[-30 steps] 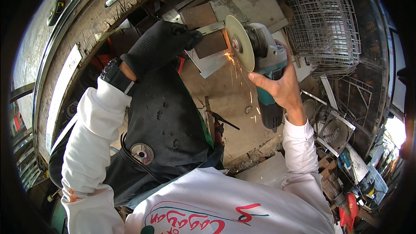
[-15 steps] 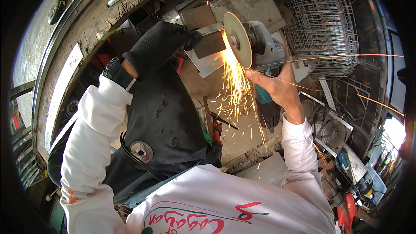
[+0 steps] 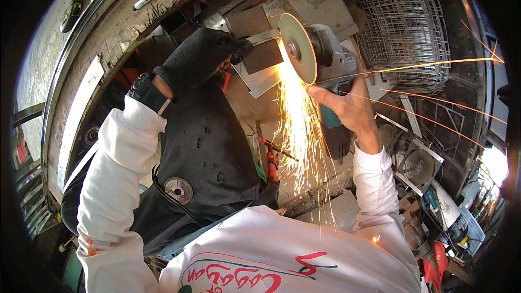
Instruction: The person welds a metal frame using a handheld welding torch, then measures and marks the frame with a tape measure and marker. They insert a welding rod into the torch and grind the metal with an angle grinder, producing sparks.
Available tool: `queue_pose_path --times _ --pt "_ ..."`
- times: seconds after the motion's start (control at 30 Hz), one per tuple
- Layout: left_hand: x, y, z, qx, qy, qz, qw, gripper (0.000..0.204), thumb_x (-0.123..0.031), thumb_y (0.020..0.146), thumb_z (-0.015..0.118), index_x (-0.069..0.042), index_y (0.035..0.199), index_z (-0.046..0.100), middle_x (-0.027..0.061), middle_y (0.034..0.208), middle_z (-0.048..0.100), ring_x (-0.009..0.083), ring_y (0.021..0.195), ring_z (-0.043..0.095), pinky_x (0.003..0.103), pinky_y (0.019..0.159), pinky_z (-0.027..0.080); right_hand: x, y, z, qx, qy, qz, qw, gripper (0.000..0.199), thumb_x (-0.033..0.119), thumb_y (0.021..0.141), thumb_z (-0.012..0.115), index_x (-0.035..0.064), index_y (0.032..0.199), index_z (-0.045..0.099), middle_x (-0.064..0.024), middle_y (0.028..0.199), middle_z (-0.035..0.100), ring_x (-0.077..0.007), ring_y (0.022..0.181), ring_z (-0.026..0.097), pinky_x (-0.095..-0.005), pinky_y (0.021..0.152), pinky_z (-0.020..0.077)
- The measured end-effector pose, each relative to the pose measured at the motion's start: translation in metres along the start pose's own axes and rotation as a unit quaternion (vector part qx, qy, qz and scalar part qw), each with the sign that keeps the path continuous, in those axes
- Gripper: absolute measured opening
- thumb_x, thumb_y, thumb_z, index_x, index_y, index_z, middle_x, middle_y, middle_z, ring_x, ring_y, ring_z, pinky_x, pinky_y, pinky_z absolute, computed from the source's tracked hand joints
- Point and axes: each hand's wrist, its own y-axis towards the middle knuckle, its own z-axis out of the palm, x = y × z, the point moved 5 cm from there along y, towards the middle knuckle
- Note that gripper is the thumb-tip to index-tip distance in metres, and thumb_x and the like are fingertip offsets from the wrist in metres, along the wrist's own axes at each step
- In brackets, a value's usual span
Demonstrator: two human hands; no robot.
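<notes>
grinding under way, not finished: gloved left hand (image 3: 201,57) grips the metal bracket (image 3: 260,57), bare right hand (image 3: 347,108) wraps the angle grinder (image 3: 325,59), disc (image 3: 297,48) throwing sparks (image 3: 296,130).

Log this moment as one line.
left hand: gloved, steadies metal piece | right hand: bare, grips angle grinder | disc on piece, sparks
</notes>
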Motion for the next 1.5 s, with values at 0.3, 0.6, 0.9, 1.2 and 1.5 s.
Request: queue_pose_path --times 0.3,0.6,0.9,1.2,1.5 --pt "-0.003 0.004 -0.001 -0.031 -0.012 0.009 0.999 0.014 -0.008 0.097 0.065 0.003 0.092 0.07 0.0131 0.079 0.069 0.0209 0.066 0.067 0.033 0.068 0.057 -0.004 -0.007 0.001 0.012 0.042 0.045 0.998 0.091 0.032 0.073 0.095 -0.0017 0.141 0.046 -0.0152 0.122 0.068 -0.0244 0.108 0.066 -0.0368 0.099 0.051" --pt "-0.006 0.001 0.002 -0.047 0.122 0.148 0.98 0.018 -0.015 0.103 0.063 0.0 0.106 0.072 0.0127 0.079 0.068 0.0213 0.067 0.068 0.034 0.067 0.058 -0.011 -0.008 0.001 -0.004 0.011 -0.002 1.0 0.085 0.029 0.073 0.094 -0.0017 0.139 0.049 -0.0141 0.122 0.068 -0.0242 0.108 0.066 -0.0364 0.099 0.051" --pt "0.003 0.001 0.006 -0.035 -0.01 0.091 0.995 0.018 -0.015 0.103 0.063 -0.004 0.11 0.075 0.0123 0.083 0.068 0.0226 0.071 0.068 0.034 0.072 0.058 0.007 0.001 0.005 0.005 0.027 -0.049 0.998 0.077 0.025 0.077 0.091 -0.0016 0.137 0.051 -0.0126 0.119 0.069 -0.0221 0.107 0.067 -0.0361 0.098 0.0513" --pt "0.003 0.001 0.003 -0.022 0.118 0.132 0.984 0.027 -0.004 0.095 0.066 -0.002 0.12 0.072 0.015 0.093 0.071 0.0269 0.073 0.068 0.036 0.07 0.056 0.023 0.003 0.004 -0.002 0.009 -0.019 1.0 0.077 0.028 0.078 0.091 -0.0027 0.136 0.051 -0.0132 0.118 0.069 -0.0216 0.108 0.066 -0.0356 0.099 0.0503" --pt "-0.009 0.001 0.001 -0.018 0.039 0.026 0.999 0.017 -0.012 0.101 0.062 0.001 0.106 0.071 0.0107 0.081 0.069 0.0207 0.065 0.063 0.033 0.065 0.053 0.029 0.003 0.004 0.003 -0.005 -0.01 1.0 0.076 0.029 0.077 0.092 -0.003 0.133 0.052 -0.0131 0.117 0.069 -0.021 0.106 0.065 -0.0357 0.098 0.0513"
